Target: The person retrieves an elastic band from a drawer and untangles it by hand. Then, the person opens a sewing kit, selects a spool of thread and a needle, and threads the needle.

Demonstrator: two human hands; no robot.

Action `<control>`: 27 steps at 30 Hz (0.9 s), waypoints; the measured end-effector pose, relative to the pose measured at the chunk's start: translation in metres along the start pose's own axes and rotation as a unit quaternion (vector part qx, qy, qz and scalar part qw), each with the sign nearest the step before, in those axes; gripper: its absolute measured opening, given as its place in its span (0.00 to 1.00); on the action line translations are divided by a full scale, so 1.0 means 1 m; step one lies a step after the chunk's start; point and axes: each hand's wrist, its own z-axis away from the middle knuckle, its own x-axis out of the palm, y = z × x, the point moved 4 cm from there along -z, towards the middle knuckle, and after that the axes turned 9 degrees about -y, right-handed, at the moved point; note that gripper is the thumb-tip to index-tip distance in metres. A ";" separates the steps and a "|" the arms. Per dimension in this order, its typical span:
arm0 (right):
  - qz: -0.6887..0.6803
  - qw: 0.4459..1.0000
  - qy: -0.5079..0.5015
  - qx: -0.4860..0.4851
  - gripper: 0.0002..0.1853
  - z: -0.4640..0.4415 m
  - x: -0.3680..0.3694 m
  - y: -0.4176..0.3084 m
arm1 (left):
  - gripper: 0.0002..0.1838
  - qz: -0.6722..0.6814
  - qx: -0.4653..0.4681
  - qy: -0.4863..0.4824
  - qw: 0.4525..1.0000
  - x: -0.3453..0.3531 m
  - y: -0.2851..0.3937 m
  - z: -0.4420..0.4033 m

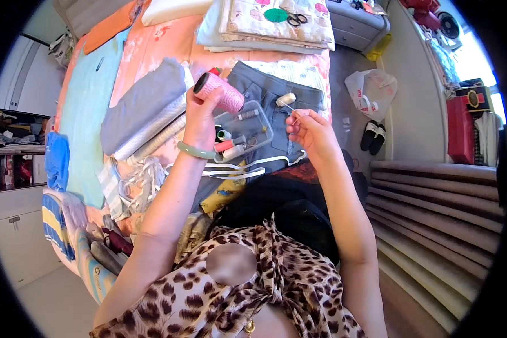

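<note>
My left hand (201, 115), with a green bangle at the wrist, is closed around a large spool of pink thread (224, 94) above the bed. My right hand (312, 130) pinches a thin light strand, apparently thread (289, 107), that runs toward a small cream spool (286, 99). That spool is over the grey trousers (279, 79); whether it rests on them I cannot tell. Between the hands sits a clear plastic box (271, 130) with several small spools inside, among them a pink one (231, 143) and a green one (224, 135).
White elastic or cord (253, 170) trails in front of the box. Folded grey fabric (146, 101) lies to the left. Black-handled scissors (297, 19) rest on folded bedding (248, 34) at the back. A white plastic bag (372, 87) and dark slippers (373, 137) are on the floor at right.
</note>
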 end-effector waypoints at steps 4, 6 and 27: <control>-0.070 0.996 -0.047 0.014 0.04 0.003 0.001 0.009 | 0.26 0.141 -0.042 -0.044 0.988 0.005 -0.003 0.001; -0.086 0.994 -0.063 0.002 0.04 0.005 0.009 0.009 | 0.27 0.164 -0.048 -0.049 0.984 0.012 -0.006 0.006; 0.176 0.973 -0.118 0.095 0.07 0.008 0.006 0.043 | 0.30 0.090 -0.089 0.048 0.991 -0.027 -0.004 -0.001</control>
